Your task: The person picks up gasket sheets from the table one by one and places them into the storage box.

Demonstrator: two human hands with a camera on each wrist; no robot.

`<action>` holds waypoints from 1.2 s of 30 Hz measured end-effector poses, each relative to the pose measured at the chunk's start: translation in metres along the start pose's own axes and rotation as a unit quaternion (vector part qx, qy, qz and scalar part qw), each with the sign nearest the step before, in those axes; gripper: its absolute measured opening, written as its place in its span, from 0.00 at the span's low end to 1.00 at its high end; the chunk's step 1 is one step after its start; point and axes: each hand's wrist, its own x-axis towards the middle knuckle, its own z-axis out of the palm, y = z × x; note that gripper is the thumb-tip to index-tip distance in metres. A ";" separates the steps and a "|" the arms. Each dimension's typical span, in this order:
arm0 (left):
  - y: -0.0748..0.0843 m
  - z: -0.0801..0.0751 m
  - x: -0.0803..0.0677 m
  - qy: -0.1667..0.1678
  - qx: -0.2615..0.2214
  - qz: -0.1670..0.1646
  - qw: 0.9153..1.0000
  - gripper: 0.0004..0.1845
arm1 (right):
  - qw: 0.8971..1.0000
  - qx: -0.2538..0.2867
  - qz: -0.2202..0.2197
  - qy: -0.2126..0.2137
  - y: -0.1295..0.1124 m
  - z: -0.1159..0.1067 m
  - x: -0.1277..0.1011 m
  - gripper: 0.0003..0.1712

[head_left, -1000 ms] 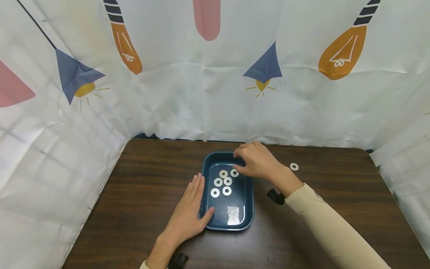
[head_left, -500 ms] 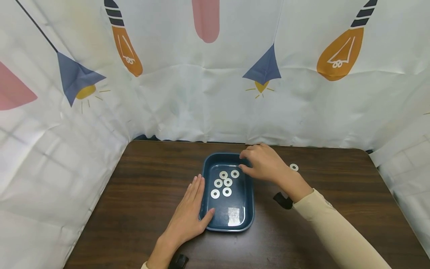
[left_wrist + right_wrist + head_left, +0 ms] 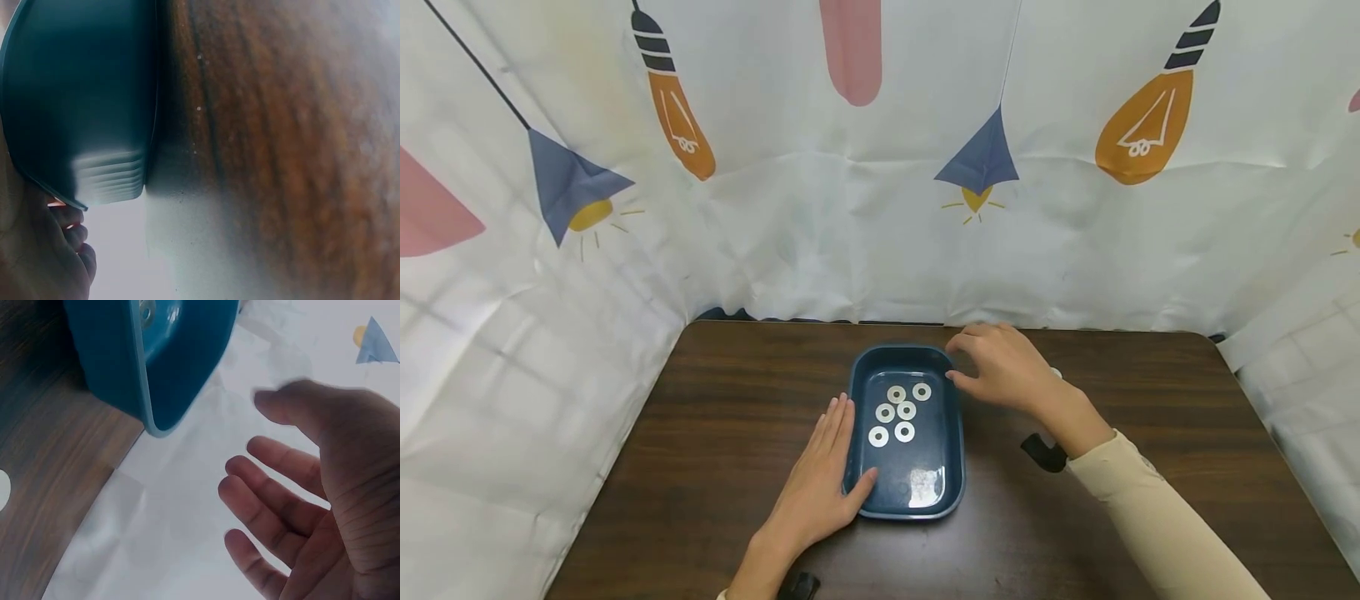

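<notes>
Tray (image 3: 951,433): a dark blue tray at the middle of the brown table (image 3: 715,467), long side running from 12 to 6 o'clock.
Washers in tray (image 3: 898,412): five white rings lie flat in the far half of the tray, close together, some touching.
Left hand (image 3: 820,483): lies flat on the table at the tray's 8 o'clock, fingers straight and together, thumb pressed against the tray's near left rim; it grips nothing.
Right hand (image 3: 1003,367): hovers at the tray's 2 o'clock, just past its far right corner, fingers spread and loosely bent, palm empty in the right wrist view.
Loose washer (image 3: 2,489): one white ring lies on the table at the tray's 3 o'clock, mostly hidden behind the right hand from the head view.
Backdrop (image 3: 850,208): white cloth printed with bulbs and lamps hangs at 12 o'clock.
</notes>
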 end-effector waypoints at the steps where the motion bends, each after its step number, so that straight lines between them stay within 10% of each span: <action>1: 0.000 0.000 0.000 0.000 0.000 0.001 1.000 0.54 | 1.000 0.001 0.000 0.003 0.001 0.000 -0.001 0.20; 36: 0.002 -0.002 0.000 -0.014 -0.001 -0.008 1.000 0.54 | 0.996 0.017 0.083 0.018 0.052 0.041 -0.044 0.18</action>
